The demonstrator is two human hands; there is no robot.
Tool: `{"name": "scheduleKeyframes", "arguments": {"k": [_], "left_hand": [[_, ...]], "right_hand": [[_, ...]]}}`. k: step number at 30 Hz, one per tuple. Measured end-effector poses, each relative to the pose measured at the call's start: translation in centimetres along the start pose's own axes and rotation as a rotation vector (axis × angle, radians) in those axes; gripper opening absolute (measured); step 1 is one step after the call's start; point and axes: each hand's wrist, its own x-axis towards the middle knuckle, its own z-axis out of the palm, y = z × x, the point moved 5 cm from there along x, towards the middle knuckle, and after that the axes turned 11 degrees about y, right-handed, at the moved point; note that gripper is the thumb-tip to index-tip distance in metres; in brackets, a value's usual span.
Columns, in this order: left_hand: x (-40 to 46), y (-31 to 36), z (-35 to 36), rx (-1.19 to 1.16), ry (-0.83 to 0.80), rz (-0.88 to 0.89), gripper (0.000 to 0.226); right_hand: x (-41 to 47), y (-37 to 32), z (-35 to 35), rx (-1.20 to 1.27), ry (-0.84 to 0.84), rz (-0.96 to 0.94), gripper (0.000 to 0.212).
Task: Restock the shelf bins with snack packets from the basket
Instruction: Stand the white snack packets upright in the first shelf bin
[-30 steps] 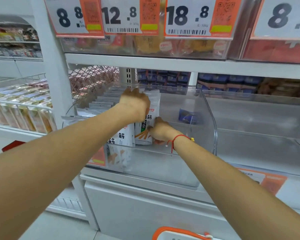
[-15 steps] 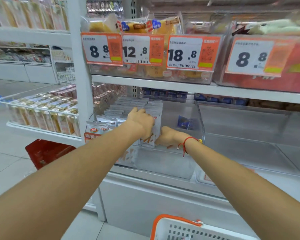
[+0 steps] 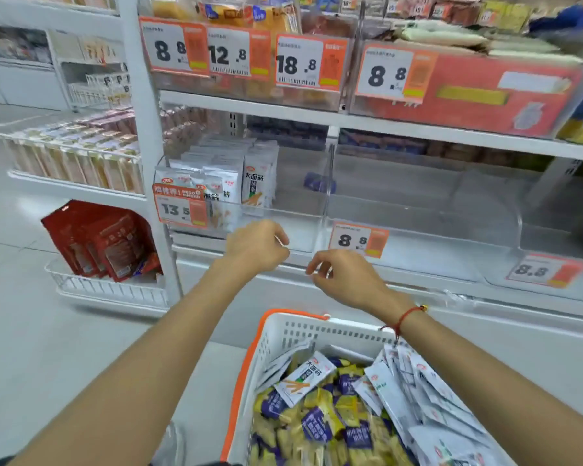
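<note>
Store aisle, clear shelf bin mid-frame, part-filled with white packets at its left. Left hand and right hand loosely curled, holding nothing, above basket lower centre. Nearest loose packet below right hand, long axis slanting upper right.

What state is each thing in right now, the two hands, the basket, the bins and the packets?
Left hand: loosely curled, holding nothing, in front of the bin.
Right hand: fingers relaxed, holding nothing, above the basket.
Basket: holds white and yellow-purple packets.
White packets bin: partly filled, packets upright on its left side.
Neighbouring clear bin: no packets visible inside.
White packet in basket: lying tilted on top.
</note>
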Motion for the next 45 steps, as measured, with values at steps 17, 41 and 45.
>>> {"name": "scheduleKeyframes", "arguments": {"k": [17, 41, 45], "left_hand": [[-10.8, -4.6, 20.9, 0.044, -0.449, -0.187, 0.038], [-12.0, -8.3, 23.9, 0.353, -0.212, -0.031, 0.019], [-11.6, -7.6, 21.1, -0.004, -0.039, -0.187, 0.024]], "right_hand": [[-16.0, 13.2, 16.6, 0.091, -0.374, 0.430, 0.034], [-12.3, 12.9, 23.3, 0.490, 0.063, 0.803, 0.037], [-13.4, 12.9, 20.0, 0.859, 0.081, 0.934, 0.037]]}}
